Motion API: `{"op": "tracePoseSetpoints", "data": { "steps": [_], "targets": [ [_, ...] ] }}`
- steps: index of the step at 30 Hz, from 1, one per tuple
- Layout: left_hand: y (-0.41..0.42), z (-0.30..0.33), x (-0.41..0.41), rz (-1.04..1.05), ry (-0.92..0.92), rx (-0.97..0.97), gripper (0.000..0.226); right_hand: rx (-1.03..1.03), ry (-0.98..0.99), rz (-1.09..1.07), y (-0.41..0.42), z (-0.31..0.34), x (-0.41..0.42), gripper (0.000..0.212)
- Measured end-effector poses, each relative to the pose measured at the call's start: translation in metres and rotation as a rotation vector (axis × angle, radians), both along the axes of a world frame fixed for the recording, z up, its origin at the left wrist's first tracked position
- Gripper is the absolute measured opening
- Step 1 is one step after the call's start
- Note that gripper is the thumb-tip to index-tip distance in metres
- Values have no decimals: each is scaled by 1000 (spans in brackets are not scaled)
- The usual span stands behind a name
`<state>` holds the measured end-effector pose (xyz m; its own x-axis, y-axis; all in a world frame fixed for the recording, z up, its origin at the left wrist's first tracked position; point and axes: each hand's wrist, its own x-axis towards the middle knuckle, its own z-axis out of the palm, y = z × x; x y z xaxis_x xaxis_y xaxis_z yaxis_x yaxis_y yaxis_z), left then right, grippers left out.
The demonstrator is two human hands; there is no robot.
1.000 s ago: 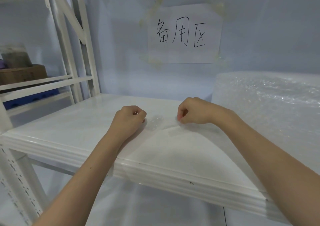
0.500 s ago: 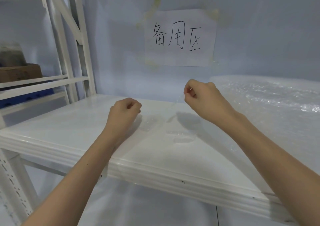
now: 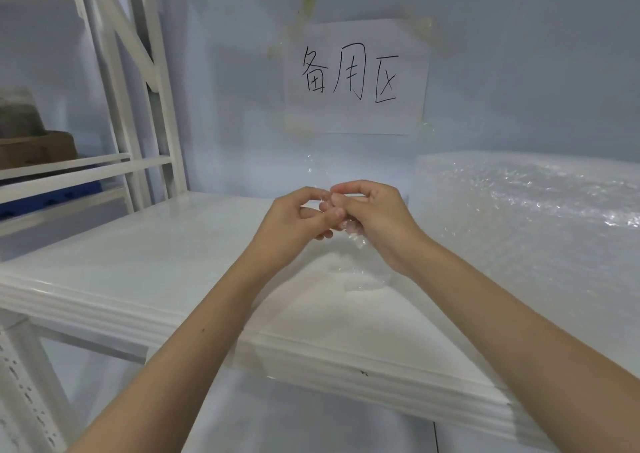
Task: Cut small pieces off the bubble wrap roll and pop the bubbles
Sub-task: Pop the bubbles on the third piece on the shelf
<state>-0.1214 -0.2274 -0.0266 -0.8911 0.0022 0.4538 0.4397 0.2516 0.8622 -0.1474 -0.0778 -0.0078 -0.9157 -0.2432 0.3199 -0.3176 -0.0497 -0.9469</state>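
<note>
- Both hands, the left hand (image 3: 294, 220) and right hand (image 3: 372, 217), pinch a small clear bubble wrap piece (image 3: 351, 229) above the counter (image 3: 173, 262).
- This looks like the popping step.
- Next, squeeze hard on each bubble.

White shelf board (image 3: 145, 269), bubble wrap roll (image 3: 526, 217) on its right

Bubble wrap roll (image 3: 540, 217): clear plastic, glossy, bumpy, glinting. Small piece of bubble wrap (image 3: 353, 230) just left of the roll: same clear shiny film, crumpled. Shelf board (image 3: 156, 265) under the roll: white, smooth, semi-gloss. Rack frame (image 3: 114, 71) far left of the roll: white painted metal, satin. Paper sign (image 3: 356, 78) above-left of the roll: matt white paper, ink strokes. Wall (image 3: 519, 54): matt, pale.
</note>
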Motion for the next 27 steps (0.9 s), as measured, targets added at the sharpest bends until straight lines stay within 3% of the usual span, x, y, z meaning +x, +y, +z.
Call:
{"op": "tracePoseSetpoints", "data": {
  "steps": [8,15,21,27],
  "targets": [
    [-8,-6,-4,54,66,37,8,-54,-105,82,3,-2,0,11],
    [-8,-10,-3,121,147,-29,18,21,-312,119,5,1,1,48],
    [-8,-13,-2,183,162,-115,19,69,-270,172,7,-1,1,25],
    [-9,-4,4,88,49,30,26,34,-230,147,9,-5,-4,22]
  ]
}}
